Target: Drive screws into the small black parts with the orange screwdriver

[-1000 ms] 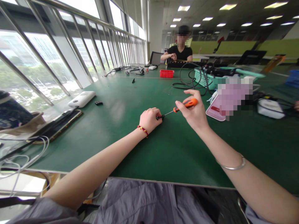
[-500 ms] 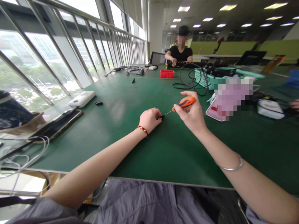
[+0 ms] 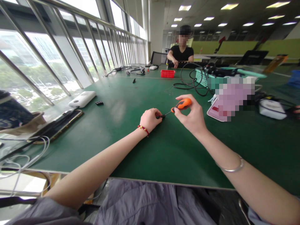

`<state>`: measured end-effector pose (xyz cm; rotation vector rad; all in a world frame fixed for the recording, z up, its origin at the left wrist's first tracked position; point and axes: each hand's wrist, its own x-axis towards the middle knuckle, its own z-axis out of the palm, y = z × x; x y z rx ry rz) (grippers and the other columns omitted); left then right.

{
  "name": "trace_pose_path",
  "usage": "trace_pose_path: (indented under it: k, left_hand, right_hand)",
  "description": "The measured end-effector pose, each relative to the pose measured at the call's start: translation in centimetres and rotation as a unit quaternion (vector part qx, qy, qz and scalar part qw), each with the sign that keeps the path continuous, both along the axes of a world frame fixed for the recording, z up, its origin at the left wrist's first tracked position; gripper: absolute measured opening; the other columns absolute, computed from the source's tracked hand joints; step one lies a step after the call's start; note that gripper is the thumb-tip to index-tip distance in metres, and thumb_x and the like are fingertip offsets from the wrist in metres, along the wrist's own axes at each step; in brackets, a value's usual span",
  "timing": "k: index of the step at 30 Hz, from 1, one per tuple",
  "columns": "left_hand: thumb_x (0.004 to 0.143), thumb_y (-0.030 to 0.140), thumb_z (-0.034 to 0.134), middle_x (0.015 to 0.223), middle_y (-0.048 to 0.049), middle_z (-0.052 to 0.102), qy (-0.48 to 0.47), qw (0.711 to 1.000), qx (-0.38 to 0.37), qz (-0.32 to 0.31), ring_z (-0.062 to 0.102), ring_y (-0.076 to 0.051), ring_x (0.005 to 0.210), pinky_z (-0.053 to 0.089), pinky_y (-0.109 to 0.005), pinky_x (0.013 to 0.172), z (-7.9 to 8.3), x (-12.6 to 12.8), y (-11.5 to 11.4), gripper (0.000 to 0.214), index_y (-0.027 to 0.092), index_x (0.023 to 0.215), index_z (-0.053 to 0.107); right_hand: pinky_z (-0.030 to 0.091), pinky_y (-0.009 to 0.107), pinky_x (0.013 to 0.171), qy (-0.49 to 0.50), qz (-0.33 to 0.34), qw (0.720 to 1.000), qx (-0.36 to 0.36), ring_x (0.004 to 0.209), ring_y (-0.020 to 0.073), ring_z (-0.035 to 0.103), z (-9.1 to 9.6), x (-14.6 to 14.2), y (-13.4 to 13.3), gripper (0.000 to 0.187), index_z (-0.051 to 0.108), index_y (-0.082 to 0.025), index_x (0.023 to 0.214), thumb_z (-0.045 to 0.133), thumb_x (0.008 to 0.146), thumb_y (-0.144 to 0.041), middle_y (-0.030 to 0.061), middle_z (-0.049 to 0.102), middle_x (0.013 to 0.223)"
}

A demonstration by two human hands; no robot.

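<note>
My left hand (image 3: 150, 119) rests on the green table, its fingers closed around a small black part (image 3: 161, 117) that is mostly hidden. In my right hand (image 3: 192, 117) is a screwdriver (image 3: 184, 104) with an orange and dark handle, gripped between thumb and fingers. The screwdriver's thin shaft slants down to the left, and its tip meets the black part by my left fingertips. Farther left on the table lies another small black piece (image 3: 99, 103), and a third black piece (image 3: 134, 81) sits farther back.
A red bin (image 3: 167, 73) stands toward the back. At right are a teal basket (image 3: 202, 79) with black cables and a pink phone-like item (image 3: 217, 113). A white power bank (image 3: 82, 99) lies at left by the railing. Across the table sits a person (image 3: 181, 53).
My right hand and the screwdriver handle have shifted slightly left, and the handle has turned a little in my fingers. My left hand stays in place.
</note>
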<state>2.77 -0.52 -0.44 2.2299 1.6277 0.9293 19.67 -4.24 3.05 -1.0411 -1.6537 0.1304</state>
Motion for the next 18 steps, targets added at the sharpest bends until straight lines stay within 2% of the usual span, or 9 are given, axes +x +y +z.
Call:
trace_pose_path:
  k: [2, 4, 7, 9, 11, 14, 16, 18]
  left_hand:
    - [0.067, 0.018, 0.062, 0.08, -0.0023, 0.07, -0.009, 1.0, -0.003, 0.005, 0.063, -0.018, 0.078, 0.051, -0.029, 0.073, -0.1, 0.01, 0.03, 0.01, 0.018, 0.075, 0.067]
    - [0.067, 0.019, 0.062, 0.08, -0.0024, 0.07, -0.015, 1.0, -0.004, 0.006, 0.063, -0.018, 0.077, 0.051, -0.029, 0.074, -0.19, 0.03, 0.04, 0.01, 0.018, 0.075, 0.068]
    - [0.067, 0.02, 0.062, 0.08, -0.0026, 0.071, -0.017, 1.0, -0.007, 0.009, 0.063, -0.018, 0.077, 0.051, -0.03, 0.075, -0.27, 0.02, 0.09, 0.011, 0.018, 0.076, 0.068]
    - [0.067, 0.021, 0.062, 0.081, -0.0026, 0.071, -0.019, 1.0, -0.013, 0.012, 0.063, -0.018, 0.077, 0.051, -0.03, 0.075, -0.28, 0.01, 0.13, 0.011, 0.018, 0.076, 0.069]
    - [0.067, 0.022, 0.062, 0.081, -0.0025, 0.071, -0.022, 0.999, -0.02, 0.014, 0.063, -0.019, 0.078, 0.051, -0.03, 0.076, -0.24, 0.0, 0.14, 0.012, 0.019, 0.077, 0.069]
    - [0.067, 0.023, 0.062, 0.082, -0.0025, 0.071, -0.02, 0.999, -0.027, 0.018, 0.063, -0.019, 0.079, 0.051, -0.03, 0.077, -0.13, 0.01, 0.1, 0.013, 0.019, 0.078, 0.069]
    - [0.067, 0.023, 0.062, 0.083, -0.0023, 0.071, -0.015, 0.999, -0.027, 0.02, 0.063, -0.019, 0.08, 0.051, -0.03, 0.076, -0.1, 0.01, 0.08, 0.014, 0.019, 0.079, 0.07]
    - [0.067, 0.023, 0.061, 0.083, -0.002, 0.071, -0.01, 0.999, -0.024, 0.02, 0.063, -0.018, 0.08, 0.051, -0.029, 0.076, -0.13, -0.01, 0.09, 0.015, 0.019, 0.079, 0.07]
  right_hand:
    - [0.044, 0.03, 0.074, 0.002, -0.019, 1.0, 0.024, 0.072, 0.0168, 0.056, -0.16, -0.05, 0.16, 0.035, 0.054, -0.022, 0.099, 0.064, 0.066, -0.028, 0.001, 0.059, 0.082]
    - [0.044, 0.03, 0.071, 0.001, -0.04, 0.999, 0.012, 0.066, 0.0166, 0.055, -0.17, -0.14, 0.13, 0.038, 0.053, -0.022, 0.101, 0.065, 0.068, -0.034, -0.0014, 0.056, 0.071]
    - [0.04, 0.027, 0.059, -0.005, -0.053, 0.998, -0.04, 0.051, 0.0141, 0.049, -0.04, -0.28, -0.21, 0.024, 0.057, -0.022, 0.085, 0.062, 0.072, -0.042, -0.0049, 0.048, 0.053]
    - [0.038, 0.026, 0.055, -0.005, -0.044, 0.997, -0.061, 0.047, 0.013, 0.047, 0.01, -0.32, -0.4, 0.022, 0.058, -0.022, 0.074, 0.059, 0.074, -0.044, -0.0041, 0.048, 0.049]
    - [0.038, 0.026, 0.054, -0.002, -0.033, 0.998, -0.06, 0.048, 0.0125, 0.047, -0.04, -0.29, -0.4, 0.021, 0.059, -0.022, 0.072, 0.058, 0.076, -0.043, -0.0028, 0.052, 0.053]
    - [0.043, 0.027, 0.061, 0.006, -0.023, 1.0, -0.014, 0.057, 0.0135, 0.053, -0.23, -0.19, -0.07, 0.018, 0.059, -0.021, 0.086, 0.06, 0.074, -0.034, -0.0002, 0.059, 0.068]
    - [0.046, 0.029, 0.068, 0.017, -0.024, 0.999, 0.029, 0.064, 0.0149, 0.056, -0.32, -0.16, 0.17, 0.033, 0.056, -0.02, 0.1, 0.063, 0.07, -0.031, 0.0027, 0.061, 0.082]
    - [0.047, 0.031, 0.069, 0.028, -0.039, 0.998, 0.042, 0.064, 0.015, 0.056, -0.29, -0.17, 0.25, 0.047, 0.051, -0.019, 0.109, 0.066, 0.067, -0.034, 0.0033, 0.06, 0.086]
